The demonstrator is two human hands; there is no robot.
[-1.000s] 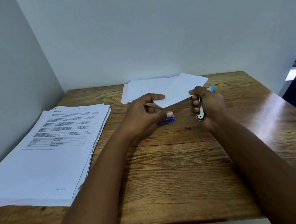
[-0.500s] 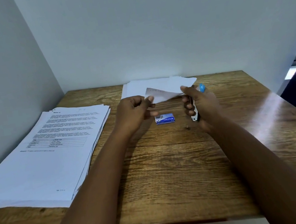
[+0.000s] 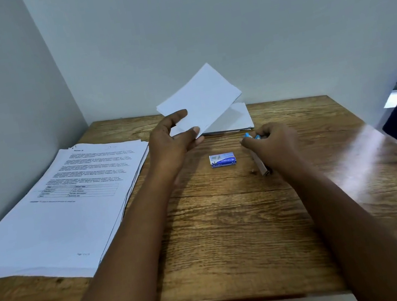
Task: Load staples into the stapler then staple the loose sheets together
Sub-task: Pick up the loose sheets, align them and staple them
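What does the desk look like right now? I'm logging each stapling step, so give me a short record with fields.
left hand: holds a small set of sheets raised off the desk
right hand: curled round the stapler, low over the desk
staple box: lies flat between the hands, touched by neither
printed stack: left side of the desk
white pile: at the far edge, under the raised sheets
surface: wooden desk

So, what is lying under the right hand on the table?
The right hand covers the stapler: only its blue tip near the fingers and its metal end near the wrist show, resting on the wooden table. Its middle is covered, so the staples cannot be seen.
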